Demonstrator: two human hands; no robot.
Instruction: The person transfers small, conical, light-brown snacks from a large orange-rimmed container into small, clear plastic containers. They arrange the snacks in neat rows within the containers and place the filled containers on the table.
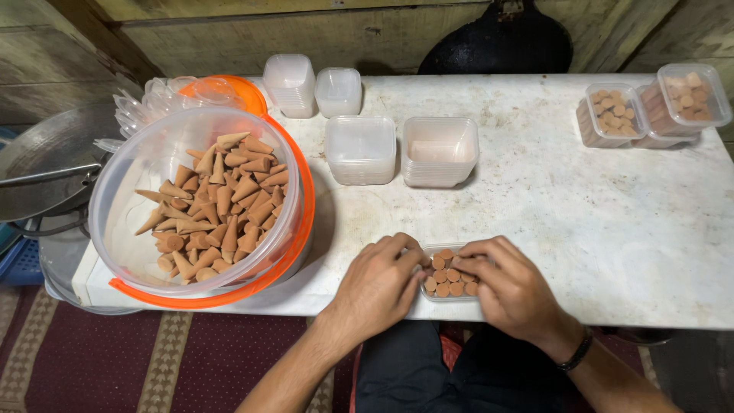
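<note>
A small clear plastic box [446, 294] sits at the table's near edge, packed with brown cones standing on end [448, 277]. My left hand [378, 287] curls against its left side, fingertips touching the cones. My right hand [508, 287] rests on its right side, fingers pressing on the cones. A large clear tub with an orange rim [294, 191] stands to the left, holding several loose brown cones [218, 206].
Empty clear boxes stand in stacks at mid-table [361, 149] [440, 151] and farther back [290, 84] [338, 92]. Filled boxes of cones [614, 115] [690, 95] sit at the far right. Clear lids [138, 107] lie behind the tub. A metal pan [46, 160] is left of the white table [596, 222].
</note>
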